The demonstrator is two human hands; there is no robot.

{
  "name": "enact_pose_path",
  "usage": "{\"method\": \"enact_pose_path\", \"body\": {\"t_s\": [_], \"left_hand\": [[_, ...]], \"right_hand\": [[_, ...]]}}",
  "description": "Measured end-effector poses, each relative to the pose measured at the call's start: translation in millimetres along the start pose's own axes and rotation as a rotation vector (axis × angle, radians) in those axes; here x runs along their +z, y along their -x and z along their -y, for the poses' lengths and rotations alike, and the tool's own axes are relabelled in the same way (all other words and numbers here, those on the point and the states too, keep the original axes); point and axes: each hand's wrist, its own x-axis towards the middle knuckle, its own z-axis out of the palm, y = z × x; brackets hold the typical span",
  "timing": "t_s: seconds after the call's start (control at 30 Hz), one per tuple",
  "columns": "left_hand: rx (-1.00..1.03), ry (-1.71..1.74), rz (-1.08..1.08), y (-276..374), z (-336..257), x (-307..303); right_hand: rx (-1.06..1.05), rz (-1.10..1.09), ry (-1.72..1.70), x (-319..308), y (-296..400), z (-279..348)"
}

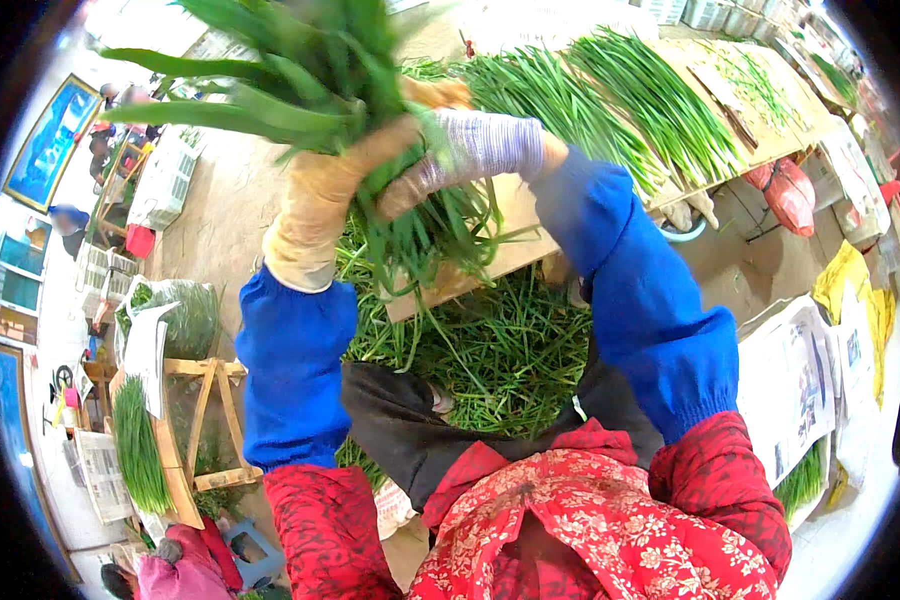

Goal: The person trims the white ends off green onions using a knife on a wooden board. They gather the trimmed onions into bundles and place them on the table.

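Note:
Both gloved hands are raised over the near end of a wooden board [480,262], around one bunch of long flat green leaves [330,67], probably garlic chives. My left hand [330,187], in a yellowish glove, grips the bunch from the left. On its right side, my right hand [457,154], in a pale striped knit glove, closes on the leaves, its fingertips partly hidden by them. Loose leaf ends hang below the hands. Beyond the right hand, two piles of similar greens [652,105] lie on the board. A knife [727,112] rests farther right.
Loose greens [510,352] cover the floor between my knees. A wooden trestle [210,420] and a board with greens stand at left, near a person in pink [180,562]. Newspaper [795,382] covers something at right. A red bag [784,195] is beside the board.

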Motion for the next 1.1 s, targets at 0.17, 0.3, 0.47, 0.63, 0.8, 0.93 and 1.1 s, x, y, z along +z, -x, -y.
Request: {"method": "enact_pose_path", "body": {"t_s": [0.17,0.3,0.47,0.63,0.8,0.93,1.1], "left_hand": [[0.154,0.278,-0.415,5,-48,-31],[0.027,0.203,-0.605,18,-70,-91],[-0.115,0.279,-0.529,78,-55,-192],[-0.025,0.144,-0.673,103,-44,-196],[-0.076,0.282,-0.639,112,-56,-256],[-0.001,0.334,-0.618,118,-66,-225],[0.006,0.339,-0.524,123,-89,-174]], "right_hand": [[0.254,-0.057,-0.162,54,57,-41],[0.649,0.042,-0.275,94,86,-41],[0.398,-0.181,-0.525,121,113,-46],[0.425,-0.210,-0.617,158,150,-33],[0.928,0.687,0.436,231,275,-131],[0.785,-0.029,0.118,202,213,-105],[0.538,-0.437,-0.805,179,92,-96]]}}
